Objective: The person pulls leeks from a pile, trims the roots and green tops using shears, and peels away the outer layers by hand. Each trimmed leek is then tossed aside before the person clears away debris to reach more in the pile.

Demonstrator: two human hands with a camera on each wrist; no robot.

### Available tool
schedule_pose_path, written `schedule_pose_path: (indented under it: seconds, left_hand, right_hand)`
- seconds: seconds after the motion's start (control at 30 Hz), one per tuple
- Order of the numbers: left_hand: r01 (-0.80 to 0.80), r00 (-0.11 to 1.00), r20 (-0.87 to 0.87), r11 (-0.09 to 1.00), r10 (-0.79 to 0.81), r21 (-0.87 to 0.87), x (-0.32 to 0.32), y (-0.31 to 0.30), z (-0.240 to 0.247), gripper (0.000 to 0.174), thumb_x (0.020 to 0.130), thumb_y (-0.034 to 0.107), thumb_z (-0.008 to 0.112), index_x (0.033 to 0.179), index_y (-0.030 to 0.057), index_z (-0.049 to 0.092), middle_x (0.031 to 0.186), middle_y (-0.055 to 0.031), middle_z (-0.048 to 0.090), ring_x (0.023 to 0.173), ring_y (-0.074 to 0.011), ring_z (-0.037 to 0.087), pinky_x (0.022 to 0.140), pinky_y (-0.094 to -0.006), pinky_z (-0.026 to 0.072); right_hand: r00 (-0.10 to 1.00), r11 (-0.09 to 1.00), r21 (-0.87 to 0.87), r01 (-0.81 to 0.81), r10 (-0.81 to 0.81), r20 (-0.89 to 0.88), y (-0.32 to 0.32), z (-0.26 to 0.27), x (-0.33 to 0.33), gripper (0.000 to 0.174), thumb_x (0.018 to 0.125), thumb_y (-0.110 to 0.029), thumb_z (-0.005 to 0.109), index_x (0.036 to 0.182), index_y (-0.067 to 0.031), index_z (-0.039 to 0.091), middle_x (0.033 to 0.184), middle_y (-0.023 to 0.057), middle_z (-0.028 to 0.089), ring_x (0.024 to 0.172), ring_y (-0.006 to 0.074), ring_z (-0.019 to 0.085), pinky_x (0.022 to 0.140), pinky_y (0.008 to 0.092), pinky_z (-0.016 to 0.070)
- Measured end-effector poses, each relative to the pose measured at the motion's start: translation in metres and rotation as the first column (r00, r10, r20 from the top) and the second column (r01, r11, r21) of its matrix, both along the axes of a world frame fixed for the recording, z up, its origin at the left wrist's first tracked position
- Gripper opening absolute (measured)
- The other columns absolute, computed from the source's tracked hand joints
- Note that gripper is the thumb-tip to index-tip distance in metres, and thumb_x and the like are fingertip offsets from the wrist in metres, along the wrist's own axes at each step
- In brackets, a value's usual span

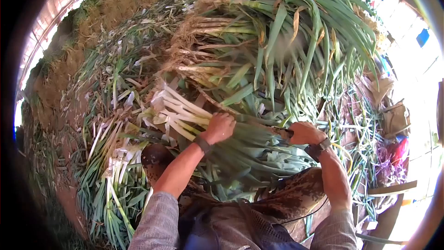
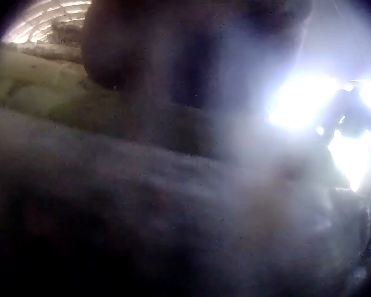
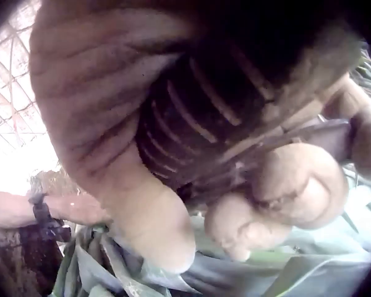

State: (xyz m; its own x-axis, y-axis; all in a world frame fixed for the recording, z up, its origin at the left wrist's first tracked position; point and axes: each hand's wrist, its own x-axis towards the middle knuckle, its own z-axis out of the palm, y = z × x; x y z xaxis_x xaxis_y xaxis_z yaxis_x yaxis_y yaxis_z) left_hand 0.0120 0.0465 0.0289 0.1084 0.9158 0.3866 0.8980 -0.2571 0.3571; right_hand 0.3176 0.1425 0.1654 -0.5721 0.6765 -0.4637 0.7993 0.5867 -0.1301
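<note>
A bundle of large green onions lies across the person's lap, white ends to the left and leaves to the right. The left hand grips it where white turns green; the left wrist view is too dark and blurred to show the fingers. Over the leaves, the right hand holds a tool by its dark ribbed handle. In the right wrist view its fingers curl round that handle, with the thumb pointing down beside it. I cannot tell what kind of tool it is.
A large pile of untrimmed green onions, roots leftward, lies just ahead. Peeled onions rest by the left knee. Leaf scraps cover the ground. Purple netting and a wooden board are at right.
</note>
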Motion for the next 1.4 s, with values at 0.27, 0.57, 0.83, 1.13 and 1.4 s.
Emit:
schedule_pose_path:
  seconds: [0.27,0.57,0.83,1.13,1.4]
  left_hand:
    - [-0.042,0.92,0.363,0.96,0.145,-0.278,-0.001,0.004,-0.004,0.023,0.089,0.019,0.062,0.099,-0.0016,0.064,0.091,-0.0166,0.065,0.088,-0.0342,0.063,0.077,-0.0434,0.0508]
    - [-0.283,-0.261,0.849,0.804,0.46,-0.523,-0.016,0.041,0.018,0.03,0.09,0.015,0.064,0.116,0.0046,0.051,0.112,-0.0099,0.055,0.097,-0.0194,0.057,0.069,-0.0374,0.0578]
    - [-0.015,-0.211,0.782,0.798,0.587,-0.603,-0.042,0.064,-0.015,0.017,0.086,0.02,0.073,0.081,0.0075,0.062,0.072,-0.0044,0.061,0.062,-0.0184,0.059,0.051,-0.036,0.0482]
    - [0.189,-0.318,0.935,0.977,0.157,-0.1,-0.037,0.04,0.015,0.027,0.092,0.021,0.065,0.116,0.0102,0.058,0.106,-0.005,0.063,0.102,-0.0217,0.06,0.086,-0.0435,0.0491]
    - [0.235,-0.576,0.815,0.966,0.054,0.103,-0.026,0.038,0.049,0.052,0.098,0.052,0.046,0.131,0.0124,0.05,0.12,-0.0132,0.059,0.117,-0.0318,0.054,0.095,-0.0487,0.0453]
  right_hand:
    - [0.996,0.997,-0.021,0.078,-0.079,-0.038,-0.007,0.0,0.022,0.041,0.069,-0.041,0.075,0.088,-0.0057,0.07,0.078,0.0191,0.067,0.076,0.0383,0.065,0.07,0.0464,0.0497]
    - [0.997,0.999,-0.003,0.034,-0.035,-0.071,-0.015,-0.008,0.031,0.043,0.083,-0.045,0.06,0.081,-0.0038,0.069,0.071,0.0215,0.063,0.067,0.0411,0.06,0.065,0.0485,0.0483]
    - [0.996,0.996,-0.089,0.012,-0.02,-0.091,-0.016,-0.009,0.046,0.037,0.078,-0.041,0.066,0.087,-0.0058,0.069,0.071,0.0189,0.064,0.067,0.0392,0.061,0.065,0.0463,0.0487]
    - [0.928,0.975,0.221,0.027,0.058,-0.368,-0.032,-0.009,0.043,0.039,0.088,-0.039,0.061,0.069,-0.0053,0.066,0.06,0.0171,0.06,0.056,0.0387,0.059,0.056,0.0466,0.047]
    - [0.884,0.95,0.291,0.117,0.034,-0.466,-0.024,-0.016,-0.002,0.025,0.082,-0.03,0.066,0.08,-0.0051,0.064,0.065,0.0165,0.063,0.062,0.0366,0.061,0.06,0.0471,0.0466]
